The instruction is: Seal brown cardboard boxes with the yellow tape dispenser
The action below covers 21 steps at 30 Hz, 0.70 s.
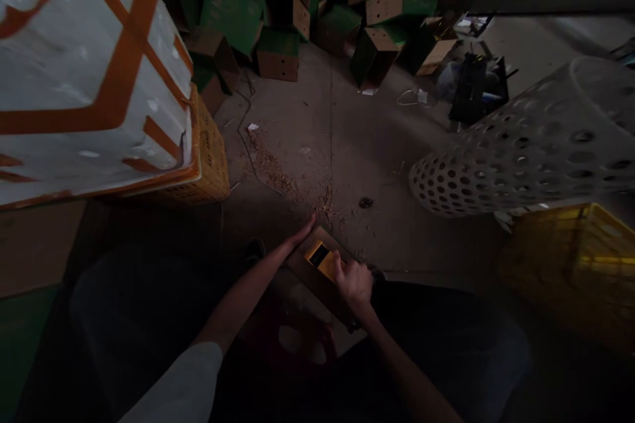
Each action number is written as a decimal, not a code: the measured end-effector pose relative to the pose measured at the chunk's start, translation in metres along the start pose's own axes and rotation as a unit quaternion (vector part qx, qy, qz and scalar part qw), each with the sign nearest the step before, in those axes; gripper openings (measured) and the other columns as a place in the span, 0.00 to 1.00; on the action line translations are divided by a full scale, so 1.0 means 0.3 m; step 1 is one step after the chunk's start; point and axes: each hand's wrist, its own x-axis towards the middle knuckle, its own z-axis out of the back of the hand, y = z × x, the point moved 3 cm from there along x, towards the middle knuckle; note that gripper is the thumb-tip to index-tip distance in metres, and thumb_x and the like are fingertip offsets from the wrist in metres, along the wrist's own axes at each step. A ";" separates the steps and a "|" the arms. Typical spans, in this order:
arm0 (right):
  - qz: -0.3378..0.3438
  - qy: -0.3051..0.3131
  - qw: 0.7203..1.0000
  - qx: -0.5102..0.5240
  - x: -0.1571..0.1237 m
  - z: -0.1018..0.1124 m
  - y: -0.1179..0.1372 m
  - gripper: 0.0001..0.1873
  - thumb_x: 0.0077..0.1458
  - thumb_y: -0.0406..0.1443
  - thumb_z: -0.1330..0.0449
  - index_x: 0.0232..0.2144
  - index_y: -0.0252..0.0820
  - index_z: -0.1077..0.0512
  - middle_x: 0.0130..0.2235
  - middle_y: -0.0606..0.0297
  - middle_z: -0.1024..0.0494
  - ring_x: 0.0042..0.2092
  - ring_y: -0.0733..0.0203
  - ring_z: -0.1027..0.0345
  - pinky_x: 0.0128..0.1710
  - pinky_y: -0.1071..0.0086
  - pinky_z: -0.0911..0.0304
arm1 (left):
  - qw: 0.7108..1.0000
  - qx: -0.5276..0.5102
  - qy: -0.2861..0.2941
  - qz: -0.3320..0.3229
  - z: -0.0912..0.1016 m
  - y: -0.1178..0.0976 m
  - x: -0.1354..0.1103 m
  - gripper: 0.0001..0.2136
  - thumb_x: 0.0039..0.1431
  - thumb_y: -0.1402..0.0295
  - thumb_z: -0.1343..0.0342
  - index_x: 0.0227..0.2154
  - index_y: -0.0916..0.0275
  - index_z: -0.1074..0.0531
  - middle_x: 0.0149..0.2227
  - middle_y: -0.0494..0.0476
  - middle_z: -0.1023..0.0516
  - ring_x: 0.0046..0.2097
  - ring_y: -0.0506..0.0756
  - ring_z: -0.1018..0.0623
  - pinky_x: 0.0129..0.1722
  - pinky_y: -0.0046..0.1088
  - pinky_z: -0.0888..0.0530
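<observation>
A brown cardboard box (316, 285) lies at a slant between my knees, low in the middle of the view. My left hand (300, 235) rests along its upper left edge, fingers stretched out and touching the side. Closed around a yellow hand tool (322, 259), my right hand (355, 283) is over the box with the thumb on top. The tool is blocky with a dark recess at its front; its exact kind is hard to make out in this dim light. Its rear part is hidden under my right hand.
Green and brown cartons (278, 56) lie heaped ahead. On the left, a taped white foam box (54, 66) sits on an orange crate (211, 152). A perforated white basket (520, 139) and a yellow crate (570, 264) stand right. Small brown scraps (278, 172) litter the floor.
</observation>
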 end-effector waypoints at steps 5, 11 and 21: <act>-0.012 0.017 1.000 0.020 0.002 0.010 0.008 0.41 0.71 0.55 0.62 0.39 0.34 0.17 0.38 0.38 0.19 0.41 0.42 0.20 0.43 0.54 0.29 | 0.987 0.124 -0.020 -0.100 0.000 -0.094 -0.045 0.34 0.72 0.51 0.70 0.73 0.66 0.51 0.76 0.65 0.51 0.76 0.56 0.50 0.75 0.38 0.50; -0.002 0.052 0.998 0.038 0.016 0.033 0.025 0.41 0.69 0.58 0.59 0.40 0.32 0.17 0.41 0.38 0.18 0.44 0.40 0.20 0.43 0.57 0.29 | 0.884 0.389 -0.145 -0.217 -0.004 -0.179 -0.140 0.28 0.73 0.54 0.65 0.66 0.64 0.37 0.62 0.71 0.28 0.59 0.61 0.24 0.58 0.37 0.27; 0.036 0.074 0.996 0.041 -0.020 0.039 -0.029 0.42 0.65 0.63 0.56 0.42 0.33 0.18 0.43 0.40 0.18 0.46 0.43 0.21 0.44 0.62 0.31 | 0.775 0.569 -0.210 -0.179 0.005 -0.206 -0.172 0.20 0.73 0.61 0.64 0.50 0.60 0.27 0.49 0.64 0.22 0.49 0.58 0.21 0.43 0.31 0.28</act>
